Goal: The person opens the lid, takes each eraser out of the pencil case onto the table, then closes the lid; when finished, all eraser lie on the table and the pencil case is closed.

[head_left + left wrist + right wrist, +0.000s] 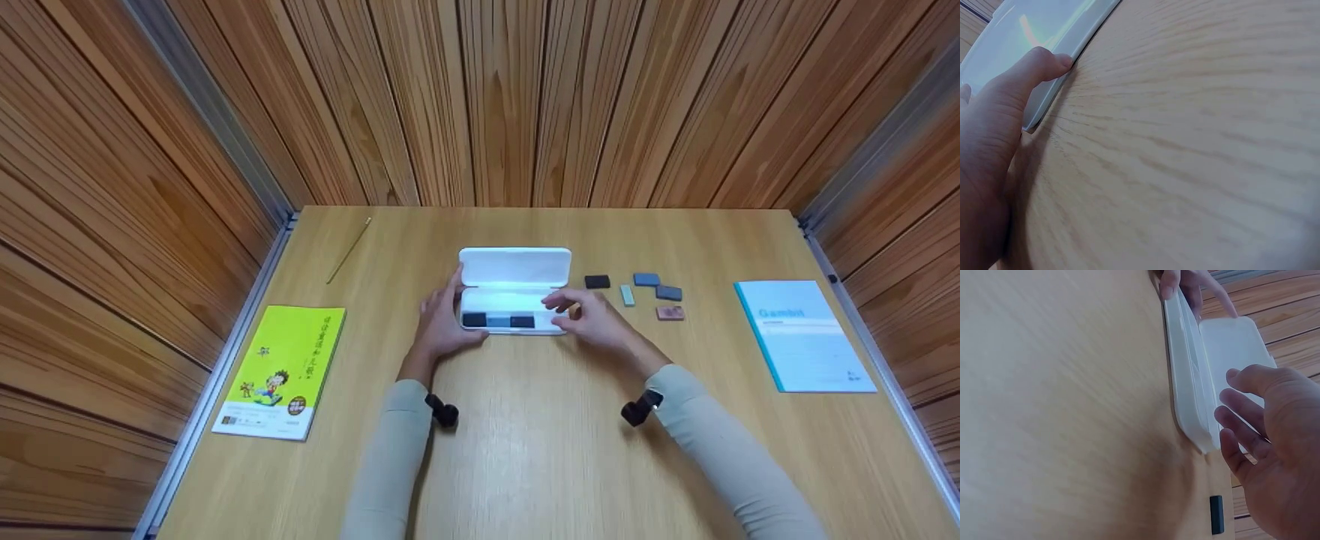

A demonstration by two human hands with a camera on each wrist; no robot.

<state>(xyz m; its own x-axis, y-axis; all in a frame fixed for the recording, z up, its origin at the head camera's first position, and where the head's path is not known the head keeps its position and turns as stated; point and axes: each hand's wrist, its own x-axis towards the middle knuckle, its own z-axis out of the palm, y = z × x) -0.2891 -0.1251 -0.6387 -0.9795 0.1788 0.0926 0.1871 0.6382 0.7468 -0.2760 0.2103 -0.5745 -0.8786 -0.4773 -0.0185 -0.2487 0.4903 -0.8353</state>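
Observation:
A white pencil case (515, 267) stands with its lid up in the middle of the table. Along its front side lie a black block (474, 319), a pale blue block (497, 321) and a second dark block (523, 322), all eraser-like. My left hand (444, 321) grips the case's left end, thumb on the front edge and fingers towards the hinge; the thumb also shows on the rim in the left wrist view. Over the right end hovers my right hand (592, 319), fingers loosely bent, thumb apart, nothing held between them in the right wrist view.
Right of the case lie several erasers: black (597, 282), pale green (627, 295), two blue (646, 280) and reddish (670, 313). A white-and-blue notebook (806, 337) is far right, a yellow-green book (281, 367) at left, a thin pencil (349, 250) behind it.

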